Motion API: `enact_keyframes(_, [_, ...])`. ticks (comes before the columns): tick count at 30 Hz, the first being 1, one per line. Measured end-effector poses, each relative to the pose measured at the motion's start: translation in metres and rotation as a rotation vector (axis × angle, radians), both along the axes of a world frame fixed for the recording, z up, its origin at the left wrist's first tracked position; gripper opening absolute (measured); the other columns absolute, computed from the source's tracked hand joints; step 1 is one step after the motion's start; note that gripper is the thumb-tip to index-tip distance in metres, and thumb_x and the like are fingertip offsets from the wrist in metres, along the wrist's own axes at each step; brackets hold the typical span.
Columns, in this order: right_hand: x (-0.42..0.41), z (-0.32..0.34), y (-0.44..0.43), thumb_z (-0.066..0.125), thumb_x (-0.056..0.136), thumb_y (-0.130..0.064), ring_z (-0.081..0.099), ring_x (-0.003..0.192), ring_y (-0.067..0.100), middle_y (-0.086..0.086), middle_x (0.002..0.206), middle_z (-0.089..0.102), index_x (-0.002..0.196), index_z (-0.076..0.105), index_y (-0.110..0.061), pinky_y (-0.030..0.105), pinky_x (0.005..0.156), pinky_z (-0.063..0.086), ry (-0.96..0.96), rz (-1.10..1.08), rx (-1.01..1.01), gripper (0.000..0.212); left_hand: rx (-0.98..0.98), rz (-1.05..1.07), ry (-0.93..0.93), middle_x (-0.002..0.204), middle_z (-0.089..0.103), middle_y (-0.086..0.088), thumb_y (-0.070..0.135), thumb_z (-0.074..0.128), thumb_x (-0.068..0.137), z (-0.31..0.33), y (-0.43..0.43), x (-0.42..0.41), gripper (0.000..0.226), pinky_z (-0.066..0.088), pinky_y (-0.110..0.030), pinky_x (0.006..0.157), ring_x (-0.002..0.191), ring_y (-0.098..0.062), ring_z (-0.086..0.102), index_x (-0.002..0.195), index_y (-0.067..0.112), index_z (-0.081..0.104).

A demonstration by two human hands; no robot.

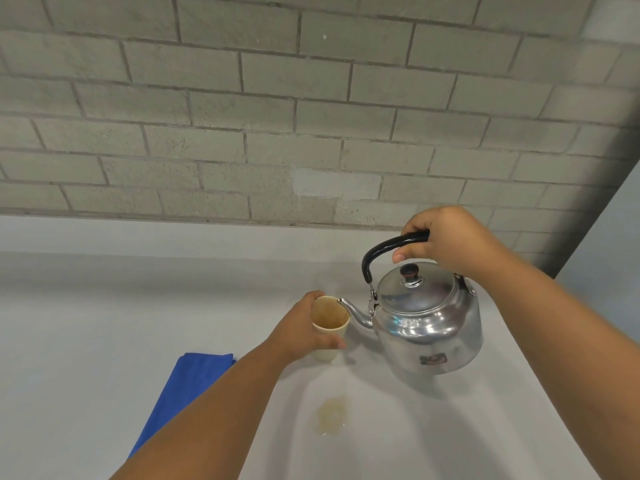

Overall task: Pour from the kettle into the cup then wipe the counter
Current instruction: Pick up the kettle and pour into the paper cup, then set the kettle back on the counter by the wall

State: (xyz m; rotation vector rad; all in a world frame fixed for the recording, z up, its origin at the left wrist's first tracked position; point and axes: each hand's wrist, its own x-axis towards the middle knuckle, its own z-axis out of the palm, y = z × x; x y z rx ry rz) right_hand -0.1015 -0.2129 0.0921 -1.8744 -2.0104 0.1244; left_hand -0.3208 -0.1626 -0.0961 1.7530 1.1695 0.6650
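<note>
Overhead, right hand (450,242) gripping kettle (429,327) handle

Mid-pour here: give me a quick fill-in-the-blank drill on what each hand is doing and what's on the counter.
1. The right hand grips the kettle by its black ____.
2. The left hand steadies the paper ____, with the spout at its rim.
3. A folded cloth of ____ colour lies under the left forearm.
4. A yellowish ____ sits on the counter in front of the kettle.

Missing words: handle; cup; blue; spill
</note>
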Motion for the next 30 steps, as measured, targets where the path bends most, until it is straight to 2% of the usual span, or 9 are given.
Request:
enact_keyframes(3, [0.012,-0.004,-0.004,0.084,0.054,-0.043,0.052,0.058,0.011,-0.004,0.064,0.061,0.068,0.067,-0.026,0.024,0.053,0.04,0.125,-0.001,0.05,0.028,0.042,-0.01,0.124,0.146,0.03,-0.003,0.048,0.091,0.037,0.013,0.001,-0.002,0.13,0.034,-0.037,0.106,0.133,-0.023,0.034,0.143,0.032,0.017])
enact_keyframes(7, [0.023,-0.006,-0.007,0.084,0.055,-0.039,0.051,0.058,0.012,0.001,0.068,0.063,0.077,0.071,-0.016,0.026,0.055,0.04,0.202,-0.005,0.074,0.035,0.192,0.04,0.117,0.153,0.024,-0.005,0.06,0.082,0.044,0.062,0.003,0.003,0.127,0.026,-0.043,0.113,0.14,-0.023,0.024,0.146,0.027,0.014])
enact_keyframes(11, [0.035,-0.006,-0.005,0.085,0.056,-0.037,0.048,0.054,0.007,-0.006,0.061,0.057,0.073,0.069,-0.02,0.023,0.05,0.036,0.273,-0.024,0.078,0.028,0.358,-0.026,0.041,0.142,0.044,0.001,0.065,0.068,0.063,0.13,0.006,0.034,0.091,0.034,-0.033,0.1,0.129,-0.017,0.039,0.138,0.029,0.033])
enact_keyframes(15, [0.056,-0.005,-0.007,0.085,0.056,-0.037,0.046,0.049,0.006,-0.011,0.055,0.053,0.064,0.063,-0.028,0.021,0.048,0.033,0.344,-0.063,0.113,0.026,0.48,-0.258,0.275,0.122,0.06,0.002,0.043,0.07,0.075,0.18,0.005,0.082,0.055,0.043,-0.03,0.091,0.112,-0.015,0.054,0.124,0.024,0.052])
enact_keyframes(17, [0.07,-0.004,-0.006,0.086,0.056,-0.035,0.046,0.049,0.006,-0.011,0.055,0.052,0.061,0.062,-0.028,0.022,0.048,0.035,0.408,-0.08,0.129,0.026,0.535,-0.303,0.408,0.105,0.064,0.002,0.034,0.068,0.079,0.193,0.003,0.107,0.037,0.046,-0.029,0.077,0.098,-0.017,0.058,0.113,0.021,0.059])
enact_keyframes(19, [0.084,-0.002,-0.006,0.086,0.056,-0.031,0.047,0.051,0.006,-0.01,0.057,0.053,0.061,0.061,-0.028,0.022,0.051,0.037,0.459,-0.08,0.14,0.026,0.594,-0.302,0.483,0.083,0.059,0.007,0.027,0.064,0.083,0.199,0.003,0.127,0.023,0.039,-0.026,0.059,0.081,-0.018,0.057,0.104,0.019,0.062])
enact_keyframes(24, [0.125,0.0,0.001,0.084,0.063,-0.026,0.049,0.057,0.007,-0.007,0.064,0.057,0.076,0.067,-0.021,0.021,0.052,0.038,0.443,-0.094,0.139,0.021,0.638,-0.297,0.53,0.069,0.048,0.01,0.025,0.063,0.084,0.207,0.013,0.17,0.017,0.03,-0.024,0.05,0.061,-0.007,0.044,0.099,0.016,0.064])
enact_keyframes(28, [0.155,-0.001,0.012,0.077,0.071,-0.016,0.05,0.057,0.009,-0.003,0.076,0.061,0.093,0.07,-0.015,0.021,0.048,0.039,0.267,-0.105,0.08,0.023,0.636,-0.32,0.61,0.074,0.048,0.006,0.023,0.064,0.084,0.205,0.026,0.201,0.021,0.029,-0.023,0.05,0.071,-0.016,0.046,0.103,0.012,0.063])
enact_keyframes(30, [0.167,-0.003,0.02,0.073,0.074,-0.01,0.055,0.064,0.015,0.004,0.089,0.066,0.099,0.069,-0.014,0.022,0.054,0.042,0.14,-0.113,0.033,0.026,0.609,-0.33,0.637,0.083,0.052,0.002,0.023,0.064,0.084,0.198,0.035,0.214,0.023,0.03,-0.023,0.052,0.077,-0.018,0.049,0.105,0.012,0.063])
